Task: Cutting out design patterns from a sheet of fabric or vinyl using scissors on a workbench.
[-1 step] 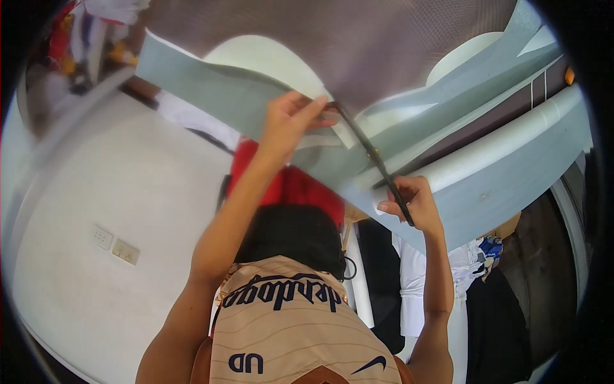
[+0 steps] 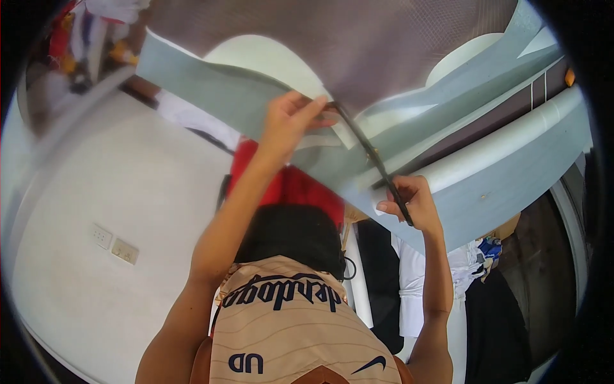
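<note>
Apparently, the left hand [image 2: 291,125] is pinching and the right hand [image 2: 419,201] is gripping opposite ends of the dark strip [image 2: 384,171], this positioning seemingly calling for steadiness.

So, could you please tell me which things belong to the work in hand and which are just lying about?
In use, it seems:
- long dark object, its near end in the right hand
- grey-green sheet, with the left hand over it

Apparently lying about:
- white bundle, below the sheet
- black cloth, right of that bundle
</note>
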Available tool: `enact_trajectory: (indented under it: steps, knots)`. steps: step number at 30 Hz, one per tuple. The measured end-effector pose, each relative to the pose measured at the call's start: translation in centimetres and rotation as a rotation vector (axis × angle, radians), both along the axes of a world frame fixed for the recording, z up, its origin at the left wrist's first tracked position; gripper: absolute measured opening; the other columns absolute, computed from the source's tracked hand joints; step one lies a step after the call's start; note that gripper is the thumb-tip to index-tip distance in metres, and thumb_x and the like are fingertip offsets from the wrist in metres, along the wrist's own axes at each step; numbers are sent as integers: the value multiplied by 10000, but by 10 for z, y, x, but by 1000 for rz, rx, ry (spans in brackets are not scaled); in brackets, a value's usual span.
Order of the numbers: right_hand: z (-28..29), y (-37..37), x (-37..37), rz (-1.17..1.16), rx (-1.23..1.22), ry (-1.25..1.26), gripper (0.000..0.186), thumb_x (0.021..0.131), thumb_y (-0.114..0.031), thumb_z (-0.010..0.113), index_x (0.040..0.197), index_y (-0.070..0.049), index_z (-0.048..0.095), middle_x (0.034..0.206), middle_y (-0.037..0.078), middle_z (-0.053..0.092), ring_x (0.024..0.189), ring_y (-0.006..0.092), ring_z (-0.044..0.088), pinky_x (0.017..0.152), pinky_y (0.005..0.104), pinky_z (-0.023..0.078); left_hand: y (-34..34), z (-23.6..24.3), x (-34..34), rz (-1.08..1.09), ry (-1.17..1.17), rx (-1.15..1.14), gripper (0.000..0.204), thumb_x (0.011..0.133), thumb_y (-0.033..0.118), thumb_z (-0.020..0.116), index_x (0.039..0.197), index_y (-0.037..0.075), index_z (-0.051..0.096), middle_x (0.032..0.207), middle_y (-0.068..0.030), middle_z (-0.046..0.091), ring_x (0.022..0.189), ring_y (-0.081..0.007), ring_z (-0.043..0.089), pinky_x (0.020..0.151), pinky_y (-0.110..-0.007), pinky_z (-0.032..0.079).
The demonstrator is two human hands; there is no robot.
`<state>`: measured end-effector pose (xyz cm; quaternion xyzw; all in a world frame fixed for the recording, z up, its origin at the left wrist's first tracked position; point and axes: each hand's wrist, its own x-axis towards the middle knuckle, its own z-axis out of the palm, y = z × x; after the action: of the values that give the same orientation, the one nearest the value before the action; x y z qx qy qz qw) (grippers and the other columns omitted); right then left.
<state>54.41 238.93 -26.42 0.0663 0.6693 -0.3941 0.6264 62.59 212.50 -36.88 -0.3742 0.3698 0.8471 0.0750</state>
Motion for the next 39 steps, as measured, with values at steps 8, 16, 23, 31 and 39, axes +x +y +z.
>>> enact_trajectory:
  steps: [8,16,23,31,39]
  knots:
    - [-1,-19,-14,20,-80,-9,376,734,-157,919,687,-52,561,624,-68,473,585,18,423,516,203,318,-7,9,1,-68,20,30,223,991,111,619,1140,-48,667,1090,-178,715,989,-259,718,866,-384,612]
    - [1,-52,-50,146,-58,-11,378,726,-145,925,701,-47,561,642,-54,507,589,18,445,511,194,331,-14,18,2,-72,79,86,231,987,116,624,1137,-55,671,1082,-193,719,989,-273,723,863,-380,610]
    - [6,-90,-89,256,-93,-44,405,732,-263,909,733,-70,552,589,-54,487,477,32,424,422,204,292,-22,24,9,-124,99,120,222,984,100,623,1120,-69,672,1052,-189,724,969,-270,726,848,-367,610]
    - [16,-155,-148,622,-171,69,495,687,-325,941,695,-87,507,638,-80,406,599,44,375,529,240,284,-33,34,12,-128,152,166,195,982,66,622,1104,-79,665,1033,-184,721,953,-262,730,841,-345,611]
    - [19,-232,-172,875,-88,60,535,652,-382,955,663,-90,506,622,-74,395,598,45,370,524,251,257,-39,38,25,-104,192,222,208,1000,87,610,1110,-85,654,1030,-192,718,947,-265,732,839,-338,610]
